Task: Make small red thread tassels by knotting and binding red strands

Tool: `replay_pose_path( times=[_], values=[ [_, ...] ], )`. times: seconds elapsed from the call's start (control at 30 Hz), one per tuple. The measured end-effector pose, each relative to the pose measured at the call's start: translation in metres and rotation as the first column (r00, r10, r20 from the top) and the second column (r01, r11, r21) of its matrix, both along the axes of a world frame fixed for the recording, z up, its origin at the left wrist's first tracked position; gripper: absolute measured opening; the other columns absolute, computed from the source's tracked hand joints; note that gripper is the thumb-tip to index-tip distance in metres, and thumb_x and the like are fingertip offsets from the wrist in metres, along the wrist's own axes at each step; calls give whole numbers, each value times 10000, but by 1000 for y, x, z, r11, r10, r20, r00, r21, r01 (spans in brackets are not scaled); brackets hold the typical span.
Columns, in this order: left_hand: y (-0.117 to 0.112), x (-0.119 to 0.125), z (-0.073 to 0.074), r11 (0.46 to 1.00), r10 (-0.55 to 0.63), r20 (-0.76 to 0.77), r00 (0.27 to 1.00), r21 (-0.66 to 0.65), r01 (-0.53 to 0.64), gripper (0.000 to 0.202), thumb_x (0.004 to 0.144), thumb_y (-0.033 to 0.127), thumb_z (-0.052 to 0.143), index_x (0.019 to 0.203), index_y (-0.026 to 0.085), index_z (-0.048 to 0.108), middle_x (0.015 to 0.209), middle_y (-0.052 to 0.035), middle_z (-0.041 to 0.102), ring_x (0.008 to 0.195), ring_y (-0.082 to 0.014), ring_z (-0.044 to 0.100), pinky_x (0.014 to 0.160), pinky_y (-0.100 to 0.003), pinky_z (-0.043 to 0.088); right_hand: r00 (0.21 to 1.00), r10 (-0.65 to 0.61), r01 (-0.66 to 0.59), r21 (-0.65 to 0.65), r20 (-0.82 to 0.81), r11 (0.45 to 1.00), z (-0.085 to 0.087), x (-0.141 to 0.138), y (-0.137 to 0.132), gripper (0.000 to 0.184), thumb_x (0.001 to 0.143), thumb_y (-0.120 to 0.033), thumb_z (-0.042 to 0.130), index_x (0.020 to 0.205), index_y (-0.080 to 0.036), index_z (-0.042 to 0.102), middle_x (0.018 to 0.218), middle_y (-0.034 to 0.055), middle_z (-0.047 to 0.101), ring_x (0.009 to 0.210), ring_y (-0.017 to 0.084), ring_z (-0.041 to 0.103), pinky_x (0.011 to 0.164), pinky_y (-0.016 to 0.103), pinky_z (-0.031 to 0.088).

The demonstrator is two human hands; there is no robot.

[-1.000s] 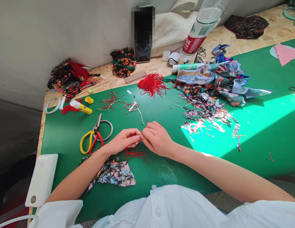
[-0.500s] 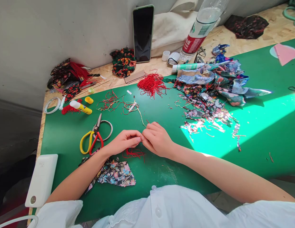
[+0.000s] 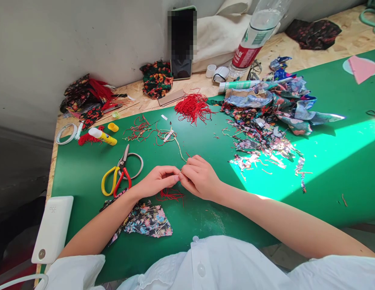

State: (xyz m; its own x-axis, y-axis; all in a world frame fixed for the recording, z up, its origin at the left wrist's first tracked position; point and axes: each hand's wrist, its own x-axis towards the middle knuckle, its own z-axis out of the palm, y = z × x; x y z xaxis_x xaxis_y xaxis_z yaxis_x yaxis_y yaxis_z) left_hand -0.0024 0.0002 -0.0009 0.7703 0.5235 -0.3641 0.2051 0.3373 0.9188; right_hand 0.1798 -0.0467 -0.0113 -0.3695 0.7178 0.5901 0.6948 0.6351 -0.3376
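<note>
My left hand (image 3: 160,179) and my right hand (image 3: 202,178) meet above the green mat, both closed in a pinch with fingertips touching. Between them they hold a bundle of red threads (image 3: 171,195), whose loose ends hang below the fingers. The pinched part is hidden. A thin cream cord (image 3: 179,147) runs from the top of my right hand to a small white tag on the mat. Left of my left hand lie scissors (image 3: 122,167) with one yellow and one red handle, over a grey ring. Floral fabric (image 3: 149,219) lies partly beneath my left forearm.
A red thread pile (image 3: 193,106) and loose threads (image 3: 139,129) lie beyond my hands. Torn fabric scraps (image 3: 266,141) spread to the right. A glue stick (image 3: 104,137), tape roll (image 3: 66,133) and power bank (image 3: 53,229) are left. A phone (image 3: 181,48) and bottle (image 3: 251,44) stand behind.
Almost nothing differs. The fingers and the red threads have shifted very slightly, while both hands keep their pinch in the same place.
</note>
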Motion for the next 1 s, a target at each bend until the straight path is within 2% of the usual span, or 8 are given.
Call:
replay_pose_path(
  times=[0.1,0.23,0.4,0.53,0.7,0.87,0.93,1.0],
  values=[
    [0,0,-1,1000,9,29,1000,-11,-9,252,833,386,600,825,135,623,647,38,448,564,-65,338,543,-217,288,999,20,-20,18,-26,1000,0,1,0,269,910,-180,462,647,-200,408,556,-18,467,606,132,337,623,291,286],
    [0,0,-3,994,53,77,996,-95,-45,235,826,369,626,790,140,588,659,41,442,544,-50,336,531,-215,272,996,36,-35,23,-87,999,1,2,1,209,901,-190,504,708,-201,424,593,-16,495,609,131,347,611,288,299],
    [0,0,-7,978,139,179,974,-179,-107,191,829,325,637,798,145,585,725,19,490,592,-56,402,575,-218,305,985,30,-22,51,-169,998,4,3,0,71,880,-197,540,918,-193,480,779,31,609,701,151,466,662,303,394],
    [-1,1,-8,963,192,195,962,-227,-146,208,807,337,664,777,139,607,716,12,509,608,-64,424,588,-217,334,986,6,3,52,-169,999,7,3,-1,241,873,-214,552,1110,-191,514,970,82,645,846,186,545,754,350,467],
    [-1,2,-5,942,240,189,952,-282,-181,230,773,346,697,772,130,616,690,8,539,599,-67,458,587,-219,365,994,35,-34,6,-105,999,6,3,-2,348,874,-249,548,1214,-180,542,1148,101,646,951,217,546,847,393,491],
    [0,3,-2,930,257,195,947,-315,-188,229,777,338,691,763,126,605,719,-4,562,598,-66,473,573,-217,374,991,44,-46,-13,-125,999,7,3,-3,503,896,-284,506,1378,-174,415,1263,124,600,1079,226,545,912,409,482],
    [0,3,-2,926,265,193,945,-326,-193,219,782,329,686,764,127,602,724,-7,567,598,-67,481,567,-216,373,991,40,-42,-17,-124,999,7,4,-2,521,896,-290,507,1389,-164,394,1270,131,592,1087,226,541,911,405,482],
    [0,3,-2,919,275,190,942,-340,-200,216,775,324,694,771,126,606,721,-7,571,592,-67,488,565,-217,376,993,47,-50,-23,-105,998,6,4,-2,478,889,-285,522,1345,-168,442,1251,126,602,1063,227,544,907,407,481]
  ],
)
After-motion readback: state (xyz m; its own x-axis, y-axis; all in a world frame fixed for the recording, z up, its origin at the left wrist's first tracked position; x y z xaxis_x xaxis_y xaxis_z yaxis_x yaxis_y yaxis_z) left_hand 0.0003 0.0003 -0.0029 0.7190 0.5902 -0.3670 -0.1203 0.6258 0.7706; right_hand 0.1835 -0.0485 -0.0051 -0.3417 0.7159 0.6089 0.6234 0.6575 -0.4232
